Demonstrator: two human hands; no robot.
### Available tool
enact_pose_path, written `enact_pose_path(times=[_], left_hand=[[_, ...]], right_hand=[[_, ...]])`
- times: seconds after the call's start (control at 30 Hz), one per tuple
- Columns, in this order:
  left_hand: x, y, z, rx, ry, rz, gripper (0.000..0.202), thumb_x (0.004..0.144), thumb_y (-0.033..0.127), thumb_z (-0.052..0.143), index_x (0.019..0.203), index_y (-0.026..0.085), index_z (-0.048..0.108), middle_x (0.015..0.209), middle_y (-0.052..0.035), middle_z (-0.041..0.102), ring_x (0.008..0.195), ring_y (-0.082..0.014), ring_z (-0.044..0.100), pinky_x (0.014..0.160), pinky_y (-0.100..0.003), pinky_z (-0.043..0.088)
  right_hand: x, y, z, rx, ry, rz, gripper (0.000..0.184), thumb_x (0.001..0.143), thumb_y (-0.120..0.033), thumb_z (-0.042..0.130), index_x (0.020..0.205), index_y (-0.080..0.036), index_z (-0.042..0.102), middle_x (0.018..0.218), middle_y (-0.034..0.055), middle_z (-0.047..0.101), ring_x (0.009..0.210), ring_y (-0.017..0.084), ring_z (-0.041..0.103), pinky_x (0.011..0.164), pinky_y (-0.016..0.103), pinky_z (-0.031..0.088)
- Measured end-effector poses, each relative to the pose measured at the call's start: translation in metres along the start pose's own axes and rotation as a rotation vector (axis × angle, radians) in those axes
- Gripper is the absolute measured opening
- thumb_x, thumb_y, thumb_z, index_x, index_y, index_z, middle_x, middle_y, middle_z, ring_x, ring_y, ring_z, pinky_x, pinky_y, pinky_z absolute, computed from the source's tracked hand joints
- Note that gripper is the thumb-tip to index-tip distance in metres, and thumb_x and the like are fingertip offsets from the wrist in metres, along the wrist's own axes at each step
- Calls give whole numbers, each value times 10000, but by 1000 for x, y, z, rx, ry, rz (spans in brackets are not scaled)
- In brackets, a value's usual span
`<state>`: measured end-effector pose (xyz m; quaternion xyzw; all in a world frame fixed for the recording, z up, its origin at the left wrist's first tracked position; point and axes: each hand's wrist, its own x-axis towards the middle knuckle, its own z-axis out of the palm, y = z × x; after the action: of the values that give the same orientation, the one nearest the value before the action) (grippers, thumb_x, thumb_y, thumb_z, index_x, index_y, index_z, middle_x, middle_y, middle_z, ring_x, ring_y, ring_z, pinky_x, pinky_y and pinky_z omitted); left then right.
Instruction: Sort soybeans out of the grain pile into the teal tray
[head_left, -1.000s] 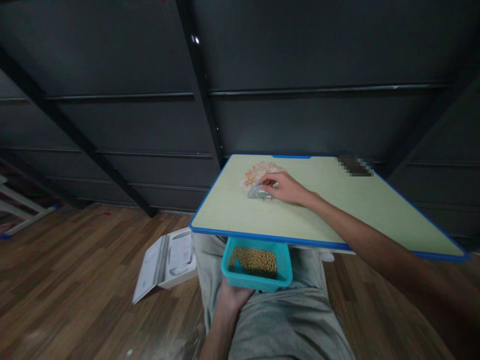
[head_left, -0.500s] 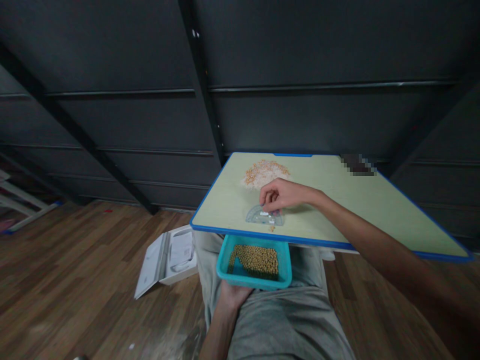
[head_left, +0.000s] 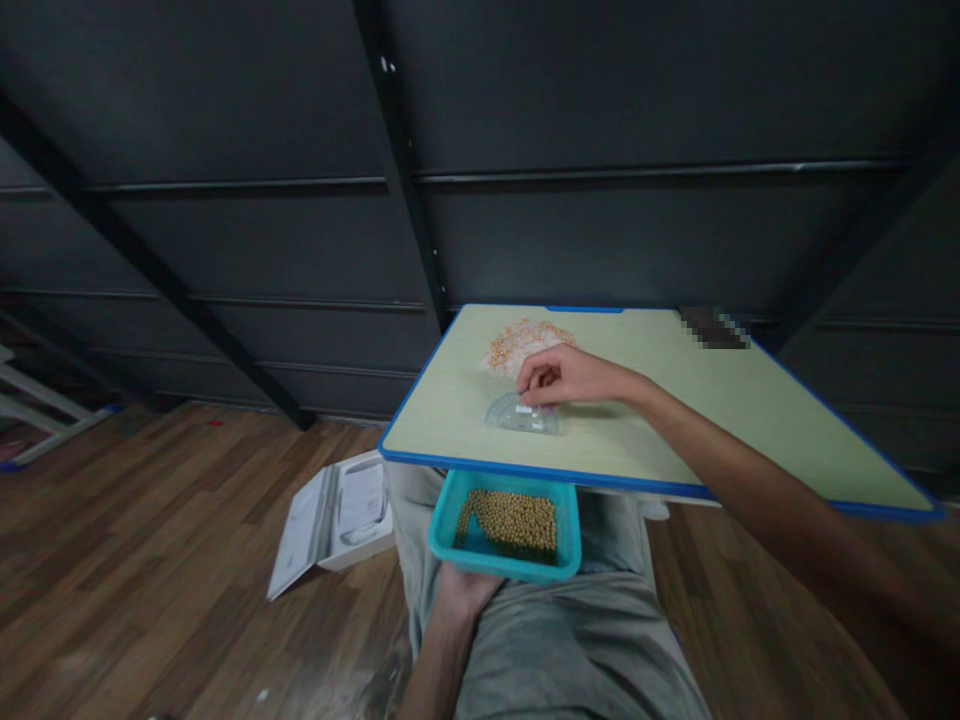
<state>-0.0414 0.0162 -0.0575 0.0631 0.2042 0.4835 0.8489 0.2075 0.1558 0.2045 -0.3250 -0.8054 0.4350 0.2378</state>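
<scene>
Right hand (head_left: pixel 567 376) pinched on semicircular protractor (head_left: pixel 508 413), left hand (head_left: pixel 468 590), grip unclear, beneath plastic tub (head_left: pixel 504 568)

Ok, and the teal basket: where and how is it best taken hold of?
Probably by the right-hand rim of the teal basket, pinched from the right. That side shows free, while the tabletop edge crowds the far rim and the left grip is under the near left part. Better kept level: it is open-topped, with loose round pieces inside.

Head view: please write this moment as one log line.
left hand: under tub | right hand: pinches protractor | tub: beans inside | table: grain pile beyond protractor
</scene>
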Motion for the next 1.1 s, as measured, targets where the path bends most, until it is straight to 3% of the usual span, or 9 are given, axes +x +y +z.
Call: enact_pose_path(times=[0.13, 0.33, 0.47, 0.67, 0.93, 1.1], left_hand=[[-1, 1, 4, 22, -34, -23, 390, 970, 446, 576, 1218, 232, 787, 1299, -107, 786, 1419, -368, 578, 1248, -598, 378], [1, 1, -6, -1, -91, -38, 297, 955, 382, 606, 1126, 264, 819, 1185, -85, 830, 1385, -348, 614, 1254, -601, 359], [-1, 3, 1, 13, 21, -19, 317, 937, 358, 623, 1181, 255, 798, 1204, -93, 824, 1346, -350, 647, 1211, -616, 420], [-2, 5, 10, 66, 276, 9, 429, 862, 387, 713, 1266, 246, 745, 1180, -120, 829, 1278, -357, 694, 1114, -605, 534], [0, 4, 15, 38, 216, 3, 301, 882, 382, 673, 1126, 256, 795, 1131, -98, 843, 1336, -345, 655, 1174, -571, 485], [0, 4, 15, 58, 217, -6, 339, 871, 395, 698, 1177, 276, 782, 1105, -84, 849, 1338, -351, 654, 1198, -580, 460]], right_hand=[[-12, 3, -33, -233, 328, -89, 220, 877, -412, 757, 935, -200, 740, 869, 46, 745, 786, 191, 672, 737, 334, 523], [-53, 42, -65, -383, 615, -54, 234, 902, -431, 684, 939, -210, 754, 948, 83, 768, 842, 242, 675, 771, 379, 514], [-61, 68, -64, -432, 660, -19, 223, 910, -388, 649, 945, -198, 762, 959, 92, 780, 859, 253, 687, 777, 379, 516], [-50, 78, -61, -440, 808, -15, 181, 897, -307, 646, 954, -186, 767, 947, 94, 789, 850, 244, 703, 789, 371, 534], [-50, 91, -61, -416, 800, -12, 193, 891, -331, 656, 948, -186, 769, 964, 102, 790, 864, 258, 711, 819, 392, 541], [-50, 96, -61, -330, 792, -7, 222, 884, -376, 674, 957, -188, 769, 949, 99, 789, 865, 257, 707, 798, 377, 549]])
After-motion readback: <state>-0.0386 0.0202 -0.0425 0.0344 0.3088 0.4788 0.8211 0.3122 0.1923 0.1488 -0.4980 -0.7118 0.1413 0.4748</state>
